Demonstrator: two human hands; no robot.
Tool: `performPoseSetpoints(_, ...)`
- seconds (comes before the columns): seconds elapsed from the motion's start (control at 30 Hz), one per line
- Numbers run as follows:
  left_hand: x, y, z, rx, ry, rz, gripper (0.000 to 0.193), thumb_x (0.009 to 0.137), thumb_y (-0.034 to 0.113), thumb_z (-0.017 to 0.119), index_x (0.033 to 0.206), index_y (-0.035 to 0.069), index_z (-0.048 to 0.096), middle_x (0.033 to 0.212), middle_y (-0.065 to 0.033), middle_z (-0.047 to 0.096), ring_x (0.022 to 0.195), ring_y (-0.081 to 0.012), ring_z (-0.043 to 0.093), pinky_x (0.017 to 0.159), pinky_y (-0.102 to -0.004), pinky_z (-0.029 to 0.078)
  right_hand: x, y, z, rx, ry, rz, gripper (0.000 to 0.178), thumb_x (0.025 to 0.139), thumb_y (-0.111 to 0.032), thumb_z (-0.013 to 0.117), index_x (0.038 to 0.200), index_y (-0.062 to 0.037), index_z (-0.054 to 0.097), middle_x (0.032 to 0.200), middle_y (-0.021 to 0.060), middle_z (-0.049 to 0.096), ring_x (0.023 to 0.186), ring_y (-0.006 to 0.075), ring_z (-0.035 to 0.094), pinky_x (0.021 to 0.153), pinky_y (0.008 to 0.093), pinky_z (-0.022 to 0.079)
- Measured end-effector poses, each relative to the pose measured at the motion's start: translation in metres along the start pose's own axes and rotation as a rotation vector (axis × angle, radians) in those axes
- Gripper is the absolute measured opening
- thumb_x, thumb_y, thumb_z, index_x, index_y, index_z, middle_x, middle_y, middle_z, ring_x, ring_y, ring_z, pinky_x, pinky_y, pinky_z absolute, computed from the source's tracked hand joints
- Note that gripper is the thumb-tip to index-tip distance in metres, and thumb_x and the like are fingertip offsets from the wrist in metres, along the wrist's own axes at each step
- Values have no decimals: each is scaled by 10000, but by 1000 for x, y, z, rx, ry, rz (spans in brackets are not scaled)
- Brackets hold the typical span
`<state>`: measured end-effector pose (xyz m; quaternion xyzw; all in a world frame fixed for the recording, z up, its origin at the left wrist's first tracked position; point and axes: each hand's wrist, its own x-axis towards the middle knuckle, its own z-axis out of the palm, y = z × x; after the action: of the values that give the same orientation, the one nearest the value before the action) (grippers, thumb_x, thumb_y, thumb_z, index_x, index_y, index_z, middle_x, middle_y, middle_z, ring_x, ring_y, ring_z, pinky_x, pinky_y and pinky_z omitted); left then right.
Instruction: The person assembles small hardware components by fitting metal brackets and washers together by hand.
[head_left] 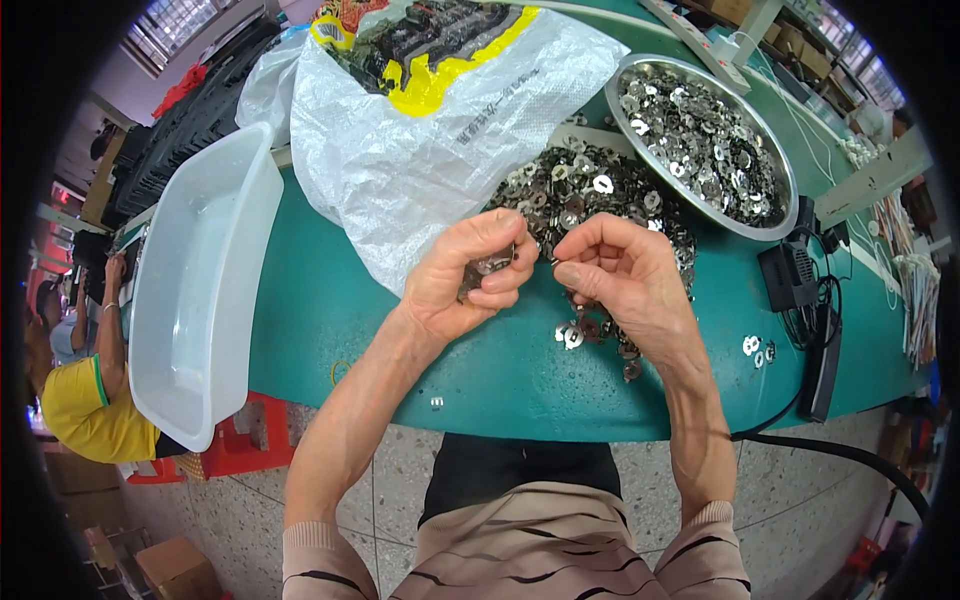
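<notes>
My left hand [452,268] is closed, its fingers curled round several small metal pieces [487,268] that show dark and shiny in the palm. Just to the right, my right hand [632,283] has its thumb and forefinger brought together. A tiny bit of something may be at those fingertips, but I cannot make it out. Both hands are over the green table, in front of a heap of flat, round silvery metal parts [570,185]. A few of these parts [570,336] trail toward me beneath the right hand.
A steel bowl [612,98] full of similar parts stands behind right. A white woven sack [350,170] lies behind left, beside a white plastic tub [262,230]. Black adapters [787,275] and cables lie at right. A person in a yellow shirt [80,410] works at far left.
</notes>
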<state>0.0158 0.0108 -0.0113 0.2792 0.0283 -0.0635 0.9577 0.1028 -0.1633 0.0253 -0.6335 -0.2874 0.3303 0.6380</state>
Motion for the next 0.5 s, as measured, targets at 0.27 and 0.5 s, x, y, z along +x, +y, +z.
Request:
performPoseSetpoints(0.27,-3,-7,18,297,186,21,89,868,90,582,926,24,567,643,1,464,452,-25,328,363,-155,210,0,6,4,254,51,30,164,773,-22,655,923,12,597,813,49,617,675,81,578,614,195,480)
performPoseSetpoints(0.5,-4,-6,16,350,235,38,131,844,50,602,972,20,601,645,0,498,441,-23,332,363,-162,208,0,4,6,225,45,23,172,782,-38,660,934,14,599,809,50,619,683,79,580,615,194,480)
